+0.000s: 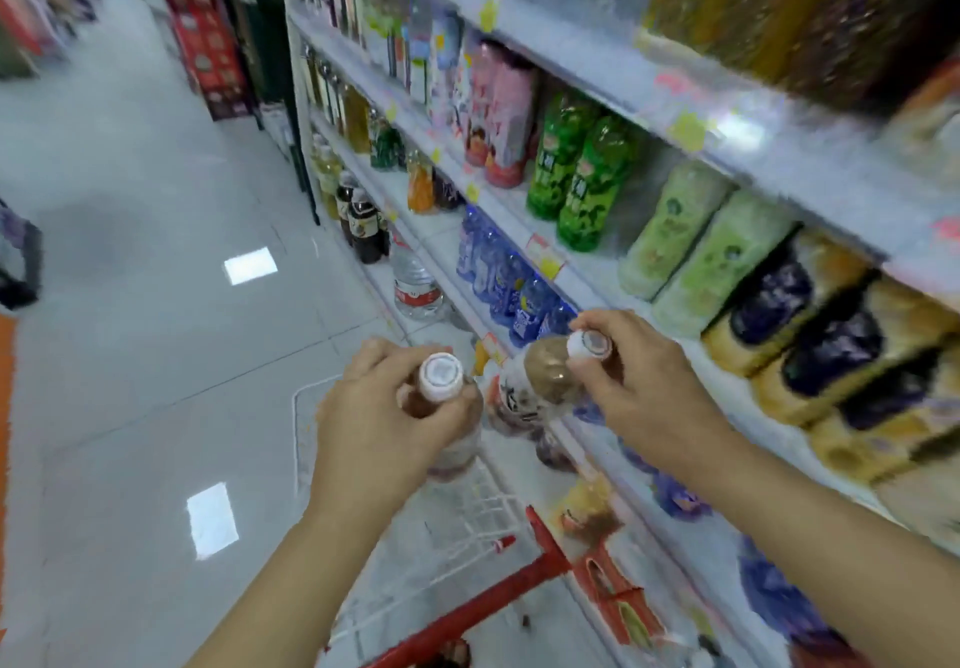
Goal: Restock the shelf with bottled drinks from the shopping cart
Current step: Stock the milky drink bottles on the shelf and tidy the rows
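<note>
My left hand (384, 418) grips a brown drink bottle (457, 446) with a white cap just below its neck, above the shopping cart (467, 527). My right hand (639, 381) pinches the neck of a second brown bottle (530, 387) with a white cap and a white label. Both bottles hang upright between the cart and the shelf (597, 272) on the right. The shelf rows hold green, pink, blue and brown bottles. The picture is blurred.
The white wire cart with a red handle (467, 610) stands below my arms, close to the shelf's lower rows. A large water jug (415, 283) sits on the bottom shelf. Grey tiled aisle floor (156, 304) stretches to the left, with red display boxes (202, 28) far back.
</note>
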Tool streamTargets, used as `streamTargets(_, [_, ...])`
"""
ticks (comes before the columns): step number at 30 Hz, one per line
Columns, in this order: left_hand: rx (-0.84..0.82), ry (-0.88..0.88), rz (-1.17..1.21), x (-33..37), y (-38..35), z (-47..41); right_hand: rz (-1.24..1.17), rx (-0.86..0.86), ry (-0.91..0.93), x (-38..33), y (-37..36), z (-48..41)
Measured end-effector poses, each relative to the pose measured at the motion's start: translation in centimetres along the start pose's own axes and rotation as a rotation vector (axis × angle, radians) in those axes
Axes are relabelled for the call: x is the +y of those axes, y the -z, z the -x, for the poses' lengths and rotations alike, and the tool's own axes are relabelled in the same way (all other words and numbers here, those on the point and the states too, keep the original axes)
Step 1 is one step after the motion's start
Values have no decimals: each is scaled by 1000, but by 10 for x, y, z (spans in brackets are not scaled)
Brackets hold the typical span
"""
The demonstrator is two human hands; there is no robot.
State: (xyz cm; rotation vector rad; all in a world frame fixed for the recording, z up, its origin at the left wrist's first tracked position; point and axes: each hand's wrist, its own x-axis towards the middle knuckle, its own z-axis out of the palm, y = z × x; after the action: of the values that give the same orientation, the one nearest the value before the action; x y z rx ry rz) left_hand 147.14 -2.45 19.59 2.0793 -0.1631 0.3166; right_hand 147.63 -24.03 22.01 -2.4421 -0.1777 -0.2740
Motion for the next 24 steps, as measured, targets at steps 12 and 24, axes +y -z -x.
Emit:
streamTargets(12, [-32,-543,457,230,-16,-14,125,614,27,-104,239,104])
streamTargets(24, [-222,-643,772,302,-51,-31,511,848,50,-97,283,117])
